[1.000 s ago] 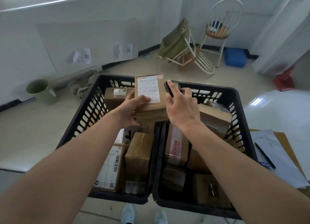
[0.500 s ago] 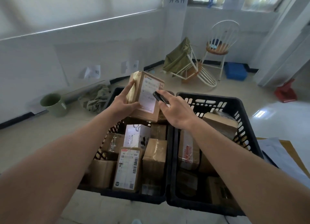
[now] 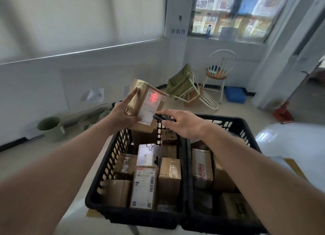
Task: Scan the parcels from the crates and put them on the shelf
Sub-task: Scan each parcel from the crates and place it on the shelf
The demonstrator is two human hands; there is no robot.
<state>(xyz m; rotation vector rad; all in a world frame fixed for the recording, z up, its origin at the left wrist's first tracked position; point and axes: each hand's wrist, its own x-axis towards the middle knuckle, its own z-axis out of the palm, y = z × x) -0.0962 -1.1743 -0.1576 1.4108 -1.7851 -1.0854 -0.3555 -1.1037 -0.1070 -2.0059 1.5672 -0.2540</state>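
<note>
Scan step: left hand (image 3: 123,116) grips cardboard parcel (image 3: 140,101) above black crates (image 3: 182,157); right hand (image 3: 182,124) grasps handheld scanner (image 3: 162,117), red beam on label; next likely shelving, shelf unseen.

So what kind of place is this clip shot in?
Probably a small parcel sorting room: two black crates full of taped cardboard parcels, a handheld scanner casting red light on a held parcel's label.

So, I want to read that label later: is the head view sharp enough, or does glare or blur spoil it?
Head view: the red scanner glow washes out the upper part of the label on the held parcel; its print is too soft to read, the room's edges are smeared and bent by the wide lens, and the window is bright.
</note>
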